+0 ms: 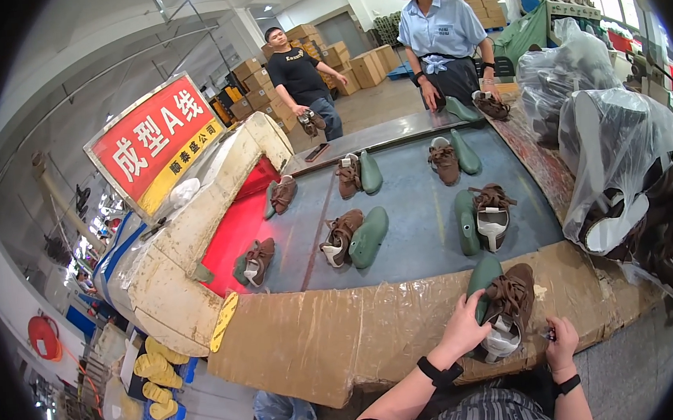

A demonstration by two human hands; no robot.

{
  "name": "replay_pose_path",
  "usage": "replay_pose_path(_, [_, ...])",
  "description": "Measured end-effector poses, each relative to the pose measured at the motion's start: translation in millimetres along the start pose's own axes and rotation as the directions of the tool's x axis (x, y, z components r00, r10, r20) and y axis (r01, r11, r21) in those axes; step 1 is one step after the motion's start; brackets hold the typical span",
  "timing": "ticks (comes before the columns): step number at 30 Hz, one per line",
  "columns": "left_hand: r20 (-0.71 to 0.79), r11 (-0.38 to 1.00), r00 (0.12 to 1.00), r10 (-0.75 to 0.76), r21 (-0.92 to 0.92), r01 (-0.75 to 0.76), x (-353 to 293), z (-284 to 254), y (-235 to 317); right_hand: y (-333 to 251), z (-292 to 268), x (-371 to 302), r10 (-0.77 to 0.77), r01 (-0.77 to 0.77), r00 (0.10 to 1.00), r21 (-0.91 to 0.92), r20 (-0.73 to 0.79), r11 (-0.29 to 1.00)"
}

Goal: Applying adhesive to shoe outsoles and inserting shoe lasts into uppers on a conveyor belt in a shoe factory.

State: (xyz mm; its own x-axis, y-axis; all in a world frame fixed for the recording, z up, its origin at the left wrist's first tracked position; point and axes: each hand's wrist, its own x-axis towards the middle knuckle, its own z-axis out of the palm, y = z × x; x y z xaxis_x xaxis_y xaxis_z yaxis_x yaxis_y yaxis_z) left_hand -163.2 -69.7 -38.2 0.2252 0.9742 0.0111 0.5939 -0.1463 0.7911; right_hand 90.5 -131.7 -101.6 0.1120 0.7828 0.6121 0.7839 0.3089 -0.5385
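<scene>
On the cardboard-covered front ledge stands a brown lace-up shoe (509,307) with a pale heel. Left of it, and touching it, is a green shoe last (483,278). My left hand (464,332) has its fingers closed around the near end of that last, close to the shoe's heel. To the right of the shoe, my right hand (563,342) is closed in a pinch on a small dark thing, too small to name. Beyond the ledge, a brown shoe (493,218) stands beside a green last (466,220) on the grey conveyor belt (411,271).
Several more shoe-and-last pairs stand on the belt, which runs into a red-lit machine opening (232,225) at left. Clear bags of shoes (623,182) crowd the right side. Across the belt, one person (441,39) handles a shoe; another person (304,79) carries shoes.
</scene>
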Motion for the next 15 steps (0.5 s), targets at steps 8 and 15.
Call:
replay_pose_path(8, [0.013, 0.999, 1.000, -0.006, -0.032, 0.006, -0.3, -2.6, 0.2, -2.0, 0.3, 0.8, 0.006, -0.006, 1.000, 0.015, -0.015, 1.000])
replay_pose_path(15, [0.007, 1.000, 1.000, -0.008, -0.029, 0.008, -2.7, -4.1, 0.1, -5.1, 0.7, 1.6, -0.038, 0.038, 0.998, 0.004, -0.043, 0.999])
